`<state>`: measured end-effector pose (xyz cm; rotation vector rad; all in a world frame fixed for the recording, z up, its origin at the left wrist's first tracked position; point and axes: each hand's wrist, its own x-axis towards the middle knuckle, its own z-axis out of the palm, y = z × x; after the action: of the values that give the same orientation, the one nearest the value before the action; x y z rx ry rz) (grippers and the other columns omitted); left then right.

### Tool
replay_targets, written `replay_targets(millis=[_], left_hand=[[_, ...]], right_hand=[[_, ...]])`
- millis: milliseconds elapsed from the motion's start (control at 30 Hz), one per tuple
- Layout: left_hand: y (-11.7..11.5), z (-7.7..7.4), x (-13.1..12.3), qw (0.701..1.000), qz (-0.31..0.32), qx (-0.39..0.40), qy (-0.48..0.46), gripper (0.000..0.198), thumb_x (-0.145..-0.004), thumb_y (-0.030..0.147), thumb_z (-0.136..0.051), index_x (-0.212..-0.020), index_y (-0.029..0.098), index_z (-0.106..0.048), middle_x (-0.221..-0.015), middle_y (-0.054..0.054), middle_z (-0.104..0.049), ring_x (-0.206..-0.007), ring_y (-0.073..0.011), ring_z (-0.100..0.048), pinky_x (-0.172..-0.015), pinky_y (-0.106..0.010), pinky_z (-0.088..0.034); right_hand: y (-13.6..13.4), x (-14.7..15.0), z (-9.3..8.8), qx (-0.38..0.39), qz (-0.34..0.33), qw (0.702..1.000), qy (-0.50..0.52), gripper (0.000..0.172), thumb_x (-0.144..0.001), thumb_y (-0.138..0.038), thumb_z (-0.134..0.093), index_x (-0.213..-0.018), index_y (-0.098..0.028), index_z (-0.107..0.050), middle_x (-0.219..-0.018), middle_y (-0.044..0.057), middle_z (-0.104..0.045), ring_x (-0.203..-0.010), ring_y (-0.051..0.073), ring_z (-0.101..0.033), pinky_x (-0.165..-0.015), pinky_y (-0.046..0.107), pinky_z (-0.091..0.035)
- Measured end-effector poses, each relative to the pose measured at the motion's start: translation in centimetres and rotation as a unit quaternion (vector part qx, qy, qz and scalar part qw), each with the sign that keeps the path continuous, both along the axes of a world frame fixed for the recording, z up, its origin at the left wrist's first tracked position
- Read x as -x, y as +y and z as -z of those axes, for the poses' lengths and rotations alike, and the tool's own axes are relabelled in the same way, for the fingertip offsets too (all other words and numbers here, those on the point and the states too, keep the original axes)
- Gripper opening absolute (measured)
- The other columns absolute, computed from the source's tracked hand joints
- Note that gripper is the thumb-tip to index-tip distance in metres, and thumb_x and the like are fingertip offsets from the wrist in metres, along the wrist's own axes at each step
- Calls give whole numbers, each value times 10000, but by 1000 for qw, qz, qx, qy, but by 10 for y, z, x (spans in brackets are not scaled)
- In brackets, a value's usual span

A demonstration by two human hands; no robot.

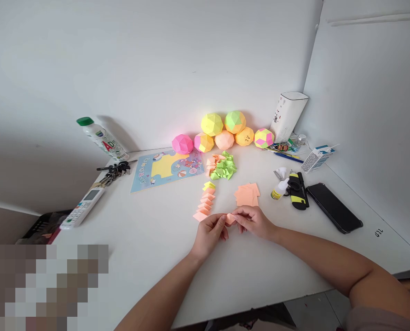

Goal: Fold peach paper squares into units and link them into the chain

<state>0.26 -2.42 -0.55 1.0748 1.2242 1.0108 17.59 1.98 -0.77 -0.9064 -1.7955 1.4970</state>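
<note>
Between both hands is a small folded piece of orange paper [230, 219]. My left hand [211, 230] pinches its left side, thumb on top. On the right side, the fingers of my right hand [255, 222] are closed on the same paper. Just beyond my left hand runs a row of folded orange paper pieces [205, 204], with a yellow folded piece [209, 185] at its far end. Flat orange paper squares [248, 194] lie in a loose stack beyond my right hand. Farther back sits a heap of green and orange folded pieces [223, 166].
Several paper balls [224, 139] stand along the wall. To the left are a blue printed sheet [168, 169], a bottle [103, 138], keys [117, 170] and a remote control [82, 209]. A glue bottle [280, 189], yellow-black tool [297, 191], phone [335, 208] and carton [317, 157] occupy the right.
</note>
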Motion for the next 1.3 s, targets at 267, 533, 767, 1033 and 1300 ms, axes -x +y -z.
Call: replay_targets(millis=[267, 533, 767, 1033, 1300], left_hand=[[-7, 0, -4, 998, -69, 11, 5, 377, -848, 435, -478, -1074, 143, -558, -742, -21, -603, -489, -106, -556, -499, -263, -479], [-31, 2, -9, 933, -76, -251, 246, 194, -860, 241, -450, -946, 201, -620, -693, -41, -615, -601, -161, -563, -587, -293, -461], [-41, 1, -28, 806, 314, -442, 239, 299, -826, 205, -456, -1082, 133, -593, -1073, -150, -646, -1074, -253, -557, -905, -360, -448], [-41, 16, -37, 677, 381, -521, 353, 524, -895, 455, -355, -1257, 100, -486, -1400, -102, -440, -1297, -273, -352, -1095, -386, -242], [-44, 20, -38, 597, 339, -560, 463, 535, -913, 425, -322, -1349, 124, -395, -1456, -75, -361, -1295, -256, -353, -1036, -401, -288]], right_hand=[[4, 1, 6, 42, 34, 998, 27, 264, -838, -407, -556, -898, -153, -597, -679, 2, -591, -507, 92, -558, -484, 226, -461], [8, -1, 10, 96, 49, 993, 51, 288, -831, -411, -565, -971, -159, -575, -734, 17, -625, -498, 88, -564, -459, 216, -443], [7, 0, 10, 82, 32, 996, 32, 216, -843, -371, -550, -911, -169, -511, -726, 10, -628, -489, 81, -551, -471, 216, -428], [6, 3, 10, 62, 26, 998, -16, 219, -848, -384, -543, -891, -170, -531, -747, 30, -641, -548, 102, -555, -539, 254, -463], [-8, 47, -10, -1, -21, 995, -95, 154, -856, -304, -492, -853, -161, -550, -752, 39, -647, -547, 100, -531, -539, 236, -462]])
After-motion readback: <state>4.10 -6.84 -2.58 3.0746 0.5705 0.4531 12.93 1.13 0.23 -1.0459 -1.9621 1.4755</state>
